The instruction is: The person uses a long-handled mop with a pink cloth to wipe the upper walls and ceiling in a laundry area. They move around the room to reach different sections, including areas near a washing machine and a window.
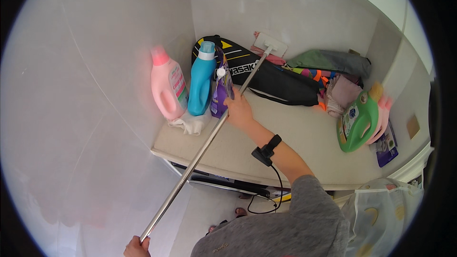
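Note:
My right hand (pixel 240 110) is closed around the middle of a long metal pole (pixel 192 166) that slants across the view. At the lower left, my left hand (pixel 137 247) grips the pole's near end, partly cut off by the picture's edge. The far end carries a white flat mop head (pixel 270 45) with a pink cloth (pixel 273 59) at it, close to the back wall. It lies behind a black Kawasaki racket bag (pixel 285 84). Beside my right hand stand a purple pouch (pixel 219 96) with a white cap, a blue bottle (pixel 200 82) and a pink detergent bottle (pixel 167 85).
These items stand on a beige countertop (pixel 285 142); a white cloth (pixel 192 123) lies beneath the bottles. Rightward are a grey-green bag (pixel 332 60), folded pinkish cloth (pixel 344 91), a green jug (pixel 360 123) and a purple box (pixel 387 146). A translucent patterned cover (pixel 382 217) hangs lower right.

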Tool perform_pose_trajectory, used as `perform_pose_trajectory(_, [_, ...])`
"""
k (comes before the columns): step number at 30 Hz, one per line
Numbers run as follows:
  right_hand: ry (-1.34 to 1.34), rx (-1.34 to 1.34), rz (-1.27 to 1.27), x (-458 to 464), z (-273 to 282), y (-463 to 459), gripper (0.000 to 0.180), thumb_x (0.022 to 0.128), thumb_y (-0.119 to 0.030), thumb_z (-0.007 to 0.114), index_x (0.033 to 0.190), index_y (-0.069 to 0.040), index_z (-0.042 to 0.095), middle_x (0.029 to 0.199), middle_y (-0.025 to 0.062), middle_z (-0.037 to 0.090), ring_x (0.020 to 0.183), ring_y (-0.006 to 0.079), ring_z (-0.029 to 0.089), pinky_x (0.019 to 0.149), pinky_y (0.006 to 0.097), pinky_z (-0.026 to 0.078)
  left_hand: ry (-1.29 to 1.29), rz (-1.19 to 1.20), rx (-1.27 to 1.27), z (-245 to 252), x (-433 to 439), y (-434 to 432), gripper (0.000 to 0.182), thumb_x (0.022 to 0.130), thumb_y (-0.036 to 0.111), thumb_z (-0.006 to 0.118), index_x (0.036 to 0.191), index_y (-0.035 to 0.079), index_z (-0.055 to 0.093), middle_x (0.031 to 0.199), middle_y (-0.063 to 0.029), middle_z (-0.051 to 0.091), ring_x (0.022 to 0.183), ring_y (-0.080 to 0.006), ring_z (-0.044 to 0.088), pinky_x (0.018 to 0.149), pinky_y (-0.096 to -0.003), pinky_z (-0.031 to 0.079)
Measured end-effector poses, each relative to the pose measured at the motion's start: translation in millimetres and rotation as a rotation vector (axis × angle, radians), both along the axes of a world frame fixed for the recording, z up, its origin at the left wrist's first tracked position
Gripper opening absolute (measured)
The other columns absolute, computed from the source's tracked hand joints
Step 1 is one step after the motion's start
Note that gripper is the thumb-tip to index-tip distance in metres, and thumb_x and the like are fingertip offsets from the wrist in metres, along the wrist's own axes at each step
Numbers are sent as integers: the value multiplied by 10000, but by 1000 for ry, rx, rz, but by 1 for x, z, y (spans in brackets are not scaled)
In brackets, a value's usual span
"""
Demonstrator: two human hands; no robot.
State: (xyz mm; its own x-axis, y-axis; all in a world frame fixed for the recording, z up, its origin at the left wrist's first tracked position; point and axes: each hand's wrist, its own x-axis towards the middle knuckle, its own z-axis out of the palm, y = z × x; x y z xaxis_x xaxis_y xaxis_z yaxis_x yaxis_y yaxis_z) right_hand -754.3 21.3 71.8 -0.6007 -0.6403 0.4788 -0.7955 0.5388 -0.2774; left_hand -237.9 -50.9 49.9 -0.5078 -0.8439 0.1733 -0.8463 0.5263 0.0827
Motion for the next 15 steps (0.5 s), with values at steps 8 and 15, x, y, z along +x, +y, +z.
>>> perform_pose_trajectory(8, [24,-82,61,6,20,-20,218,619,-68,641,816,-117,559,1301,215,312,1020,385,467,818,411,436,-2,96,-163,36,12,21,375,752,441,593,632,100,494,538,-90,529,458,-304,487,403,-409,355])
perform_pose_trajectory(15, [13,-198,186,2,42,-26,165,630,-50,621,754,-120,537,1024,85,494,844,283,557,699,391,452,2,141,-370,62,18,57,365,731,410,627,599,98,491,506,-65,514,416,-258,455,370,-384,324])
